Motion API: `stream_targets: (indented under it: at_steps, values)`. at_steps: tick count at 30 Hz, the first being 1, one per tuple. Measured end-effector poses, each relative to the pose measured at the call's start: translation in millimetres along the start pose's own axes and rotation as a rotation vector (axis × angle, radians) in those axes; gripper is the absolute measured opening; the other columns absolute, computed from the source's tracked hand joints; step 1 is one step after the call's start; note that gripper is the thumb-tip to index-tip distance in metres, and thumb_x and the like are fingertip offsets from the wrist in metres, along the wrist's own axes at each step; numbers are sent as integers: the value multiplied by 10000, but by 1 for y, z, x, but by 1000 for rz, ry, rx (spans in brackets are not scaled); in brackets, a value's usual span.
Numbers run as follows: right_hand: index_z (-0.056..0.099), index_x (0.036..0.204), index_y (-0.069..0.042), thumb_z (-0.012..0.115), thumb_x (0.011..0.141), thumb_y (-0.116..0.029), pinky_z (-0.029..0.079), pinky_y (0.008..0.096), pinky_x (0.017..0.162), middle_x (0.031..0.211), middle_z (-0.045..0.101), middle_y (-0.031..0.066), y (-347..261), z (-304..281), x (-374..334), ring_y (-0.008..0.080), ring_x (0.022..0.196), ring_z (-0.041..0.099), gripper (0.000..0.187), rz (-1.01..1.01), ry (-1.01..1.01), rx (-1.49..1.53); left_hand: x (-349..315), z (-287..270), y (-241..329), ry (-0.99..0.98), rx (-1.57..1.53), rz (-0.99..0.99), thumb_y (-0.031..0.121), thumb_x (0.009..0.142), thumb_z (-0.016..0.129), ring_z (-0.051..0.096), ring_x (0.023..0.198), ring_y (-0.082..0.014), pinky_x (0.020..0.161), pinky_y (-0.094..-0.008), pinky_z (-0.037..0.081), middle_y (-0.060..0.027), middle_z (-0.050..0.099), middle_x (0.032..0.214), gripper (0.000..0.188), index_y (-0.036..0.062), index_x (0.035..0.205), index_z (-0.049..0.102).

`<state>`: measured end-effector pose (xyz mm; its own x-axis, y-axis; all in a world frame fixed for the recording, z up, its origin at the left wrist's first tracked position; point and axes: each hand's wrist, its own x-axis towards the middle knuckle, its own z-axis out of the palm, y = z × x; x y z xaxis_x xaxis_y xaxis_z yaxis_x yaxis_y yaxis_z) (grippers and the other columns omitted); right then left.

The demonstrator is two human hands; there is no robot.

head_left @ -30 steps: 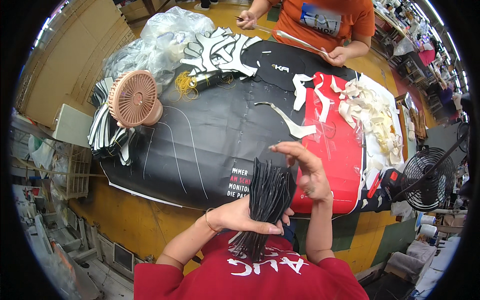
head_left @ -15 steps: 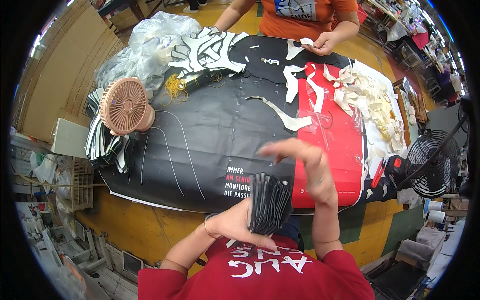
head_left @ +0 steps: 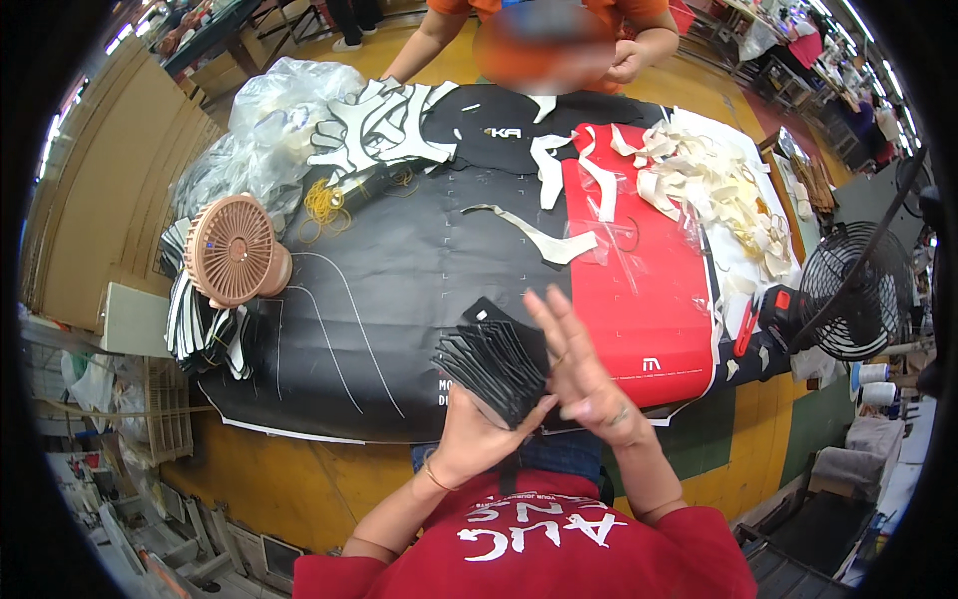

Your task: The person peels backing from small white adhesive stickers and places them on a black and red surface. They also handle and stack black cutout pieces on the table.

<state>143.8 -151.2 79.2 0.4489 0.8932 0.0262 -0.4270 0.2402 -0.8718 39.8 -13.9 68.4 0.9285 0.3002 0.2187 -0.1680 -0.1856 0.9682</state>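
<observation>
A fanned stack of thin black pieces (head_left: 491,367) is in my left hand (head_left: 477,437), gripped near its lower end above the table's near edge. My right hand (head_left: 587,384) is close against the stack's right side, fingers stretched out and holding nothing. Whether it touches the stack I cannot tell. Farther up the table, a curved white cut piece (head_left: 559,246) lies across the black and red cover. More white cut pieces (head_left: 547,170) are beyond it.
A pink fan (head_left: 235,250) stands at the left beside bundled strips (head_left: 190,317). White-edged pieces (head_left: 384,130), yellow rubber bands (head_left: 325,208) and plastic bags (head_left: 284,115) lie at the back left. Cream scraps (head_left: 699,180), a red cutter (head_left: 744,327) and a black fan (head_left: 856,290) are at right. Opposite, a co-worker (head_left: 439,40) leans in.
The stack has tilted left and spread into a fan in my left hand. My right hand has come down and left, beside the stack. The co-worker has bent forward over the table.
</observation>
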Motion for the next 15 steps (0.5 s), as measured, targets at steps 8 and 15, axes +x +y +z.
stream_targets:
  at_steps: [8, 15]
  values:
    - [-118, 1552, 25, 524, 861, -506, 62, 456, 1221, 1640, -2, 262, 1, 6, -4, 368, 1533, -6, 1082, -62, -157, -457, -3, 1, 7, 120, -56, -131, 43, 785, 787, 696, 933, -209, 852, -347, 528, -110, 714, 1009, 286, -11, 1050, 694]
    - [-74, 1579, -34, 566, 913, -325, 139, 464, 1214, 1644, 5, 246, -7, -3, -10, 382, 1524, 85, 968, 30, -263, -279, -11, -24, 3, -140, -299, -350, 35, 767, 796, 641, 875, -137, 783, -302, 513, -64, 666, 959, 374, 6, 1090, 610]
